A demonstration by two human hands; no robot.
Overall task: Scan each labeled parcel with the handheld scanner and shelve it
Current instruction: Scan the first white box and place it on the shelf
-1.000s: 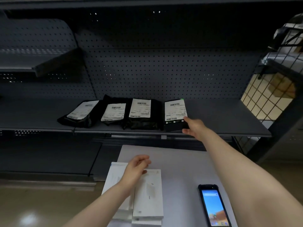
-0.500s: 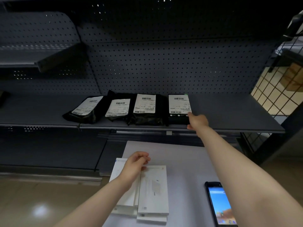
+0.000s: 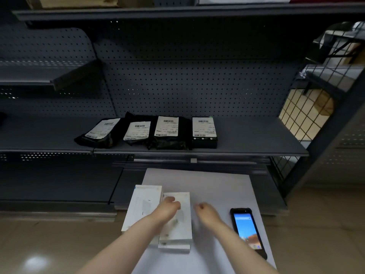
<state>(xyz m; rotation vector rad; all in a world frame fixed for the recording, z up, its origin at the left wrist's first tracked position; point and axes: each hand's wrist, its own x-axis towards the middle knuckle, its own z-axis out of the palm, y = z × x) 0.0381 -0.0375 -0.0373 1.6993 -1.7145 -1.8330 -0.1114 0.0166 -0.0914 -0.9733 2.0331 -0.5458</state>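
Dark pegboard shelving backs a white table (image 3: 217,186), where the right hand (image 3: 205,211) has come back from the shelf (image 3: 256,139) and now hovers loosely curled, holding nothing, left of the scanner (image 3: 247,231). Beside it the left hand (image 3: 167,206) still rests on the white boxes (image 3: 175,220). Four labeled parcels (image 3: 204,131) lie on the far shelf.

Four black label-bearing parcels (image 3: 146,133) lie side by side on the dark metal shelf (image 3: 256,139). Before it stands the white bench (image 3: 207,180). White flat boxes (image 3: 175,218) lie on the bench, left of the black handheld scanner (image 3: 247,231).
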